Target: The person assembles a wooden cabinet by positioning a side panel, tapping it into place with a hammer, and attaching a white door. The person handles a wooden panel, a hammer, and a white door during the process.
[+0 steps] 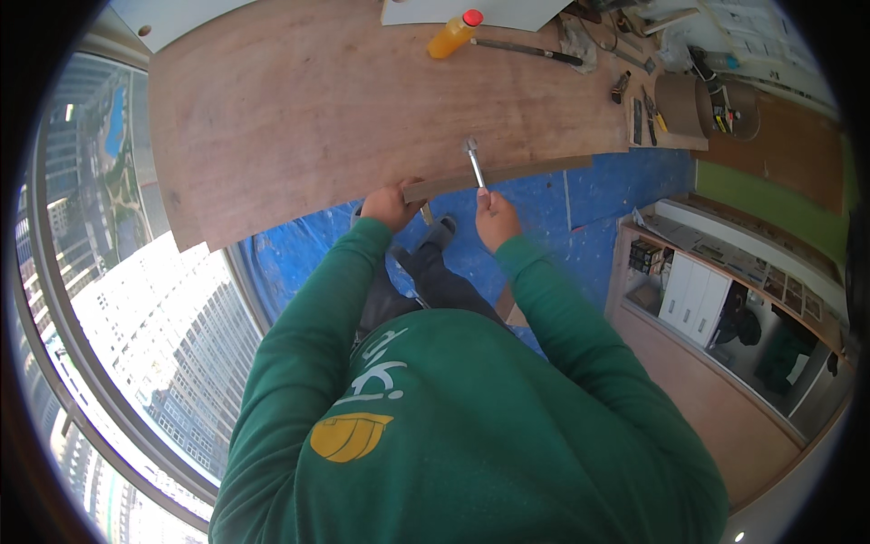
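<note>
My left hand is closed around the near left end of a long, narrow brown wooden strip, which lies along the near edge of the plywood worktop. A small pale piece shows just below that hand, too small to name. My right hand grips a hammer by its handle. The hammer's shiny metal shaft crosses over the strip, and its head is over the worktop, close to the near edge. Whether the head touches the wood I cannot tell.
An orange bottle with a red cap stands at the back, beside a long dark bar. Pliers and other tools lie at the far right. Blue sheeting covers the floor. A window is at left, a cabinet at right.
</note>
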Tool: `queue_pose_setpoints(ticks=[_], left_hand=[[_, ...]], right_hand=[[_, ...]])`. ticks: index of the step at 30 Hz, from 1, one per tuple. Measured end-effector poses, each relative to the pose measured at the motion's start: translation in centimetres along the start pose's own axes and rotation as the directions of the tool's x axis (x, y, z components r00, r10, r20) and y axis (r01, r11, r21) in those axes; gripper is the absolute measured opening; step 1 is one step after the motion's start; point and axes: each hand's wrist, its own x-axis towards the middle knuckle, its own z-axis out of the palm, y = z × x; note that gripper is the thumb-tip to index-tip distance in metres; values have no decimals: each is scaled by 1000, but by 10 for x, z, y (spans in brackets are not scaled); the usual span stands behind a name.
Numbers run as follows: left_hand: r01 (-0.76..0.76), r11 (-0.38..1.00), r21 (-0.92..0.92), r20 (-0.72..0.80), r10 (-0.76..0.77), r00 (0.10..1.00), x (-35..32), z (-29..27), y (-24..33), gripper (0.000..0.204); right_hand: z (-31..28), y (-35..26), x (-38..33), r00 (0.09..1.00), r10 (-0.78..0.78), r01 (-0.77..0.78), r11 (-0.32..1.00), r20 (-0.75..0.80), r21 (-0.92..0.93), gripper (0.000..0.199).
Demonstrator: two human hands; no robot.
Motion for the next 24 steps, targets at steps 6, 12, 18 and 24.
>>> queue_pose_setpoints(ticks=[6,12,18,24], left_hand=[[-45,998,-41,-5,45,999,-1,-2,-4,34],[-45,997,-55,11,46,999,-1,-3,-4,32],[-28,998,-49,79,32,996,8,0,-11,31],[59,993,-104,39,-55,998,-4,-9,7,34]], right_hand=[[38,-57,-30,982,-112,100,992,154,82,45],[46,-74,-42,969,-151,117,978,196,175,45],[54,-71,-51,929,-276,217,945,245,243,46],[42,-54,-41,964,-182,159,979,196,129,46]])
